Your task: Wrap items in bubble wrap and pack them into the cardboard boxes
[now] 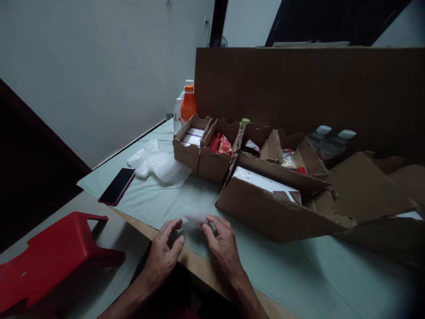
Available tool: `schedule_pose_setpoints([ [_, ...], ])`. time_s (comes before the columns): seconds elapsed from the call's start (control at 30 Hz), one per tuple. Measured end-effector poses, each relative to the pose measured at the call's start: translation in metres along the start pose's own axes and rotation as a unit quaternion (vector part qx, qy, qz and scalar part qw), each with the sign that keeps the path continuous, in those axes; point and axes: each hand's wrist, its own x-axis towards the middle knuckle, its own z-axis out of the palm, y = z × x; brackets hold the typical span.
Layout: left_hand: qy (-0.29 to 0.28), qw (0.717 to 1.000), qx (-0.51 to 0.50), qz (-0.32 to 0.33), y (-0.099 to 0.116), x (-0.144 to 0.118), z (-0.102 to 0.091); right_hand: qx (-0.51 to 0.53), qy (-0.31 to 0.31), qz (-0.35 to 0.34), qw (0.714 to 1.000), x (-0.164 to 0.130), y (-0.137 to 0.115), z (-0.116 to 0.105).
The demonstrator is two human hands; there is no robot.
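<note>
Both hands sit at the near edge of the pale green table cover [159, 199], pinching a small, flimsy piece of clear plastic wrap [194, 218] between them. Left hand [162, 254] curls its fingers loosely onto the wrap's left side; right hand [224, 248] presses thumb and forefinger on its right side, so the wrap lies flat on the cover just in front of the torn brown cardboard box [275, 212].

Far left of that box, off the table and lower, stands a red plastic stool [49, 261]. A dark smartphone in a red case [117, 186] lies flat on the cover to the box's left, and a crumpled sheet of clear bubble wrap [156, 164] lies between phone and box. Behind the box's left end stands an orange bottle [188, 105] with white bottles beside it. Adjoining the box are small cardboard compartments [212, 153] holding red packets [221, 144]. Beyond the box's right end stand two clear bottles with white caps [332, 139].
</note>
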Motion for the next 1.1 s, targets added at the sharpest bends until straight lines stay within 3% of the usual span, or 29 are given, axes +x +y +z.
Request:
schedule_pose_setpoints([
  [0.17, -0.081, 0.990, -0.093, -0.067, 0.008, -0.006, 0.027, 0.199, -0.053, 0.107, 0.973, -0.025, -0.016, -0.007],
  [0.3, -0.124, 0.975, -0.166, -0.075, 0.014, -0.004, 0.031, 0.213, -0.054, 0.129, 0.967, -0.039, -0.011, -0.011],
  [0.47, -0.192, 0.974, -0.102, -0.071, 0.025, -0.004, 0.023, 0.204, -0.047, 0.105, 0.972, -0.050, 0.007, -0.034],
  [0.57, -0.273, 0.956, -0.076, -0.068, 0.035, -0.008, 0.024, 0.263, -0.110, 0.107, 0.953, -0.052, 0.010, -0.047],
  [0.67, -0.313, 0.944, -0.085, -0.070, 0.041, -0.011, 0.028, 0.297, -0.161, 0.128, 0.933, -0.054, 0.008, -0.055],
  [0.93, -0.368, 0.928, -0.045, -0.047, 0.037, -0.009, 0.031, 0.239, -0.136, 0.134, 0.952, -0.069, 0.014, -0.075],
  [1.1, -0.401, 0.914, -0.033, 0.052, 0.051, 0.019, 0.035, 0.141, -0.093, 0.133, 0.977, -0.066, 0.009, -0.130],
])
